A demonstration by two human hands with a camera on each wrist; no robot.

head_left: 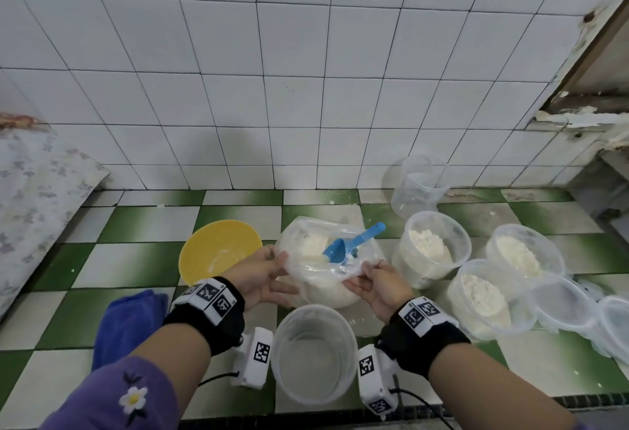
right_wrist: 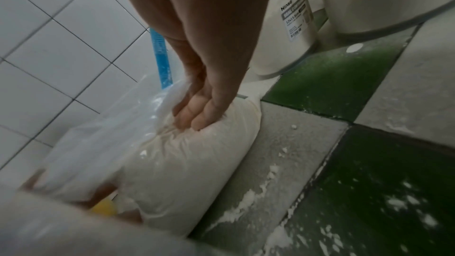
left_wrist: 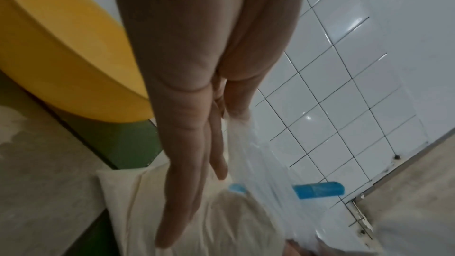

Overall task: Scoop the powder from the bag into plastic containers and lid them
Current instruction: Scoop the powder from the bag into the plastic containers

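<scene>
Both hands, left hand (head_left: 263, 268) and right hand (head_left: 376, 285), pinch the bag (head_left: 323, 259) rim at frame centre; scoop (head_left: 352, 245) sits inside. Empty tub (head_left: 315, 353) lower centre. Risk: thin plastic slips or bag tips, spilling powder on desk (head_left: 136, 259).

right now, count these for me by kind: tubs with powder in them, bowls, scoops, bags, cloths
powder-filled tubs: 3
yellow bowl: 1
blue scoop: 1
powder bag: 1
blue cloth: 1
Total: 7
</scene>
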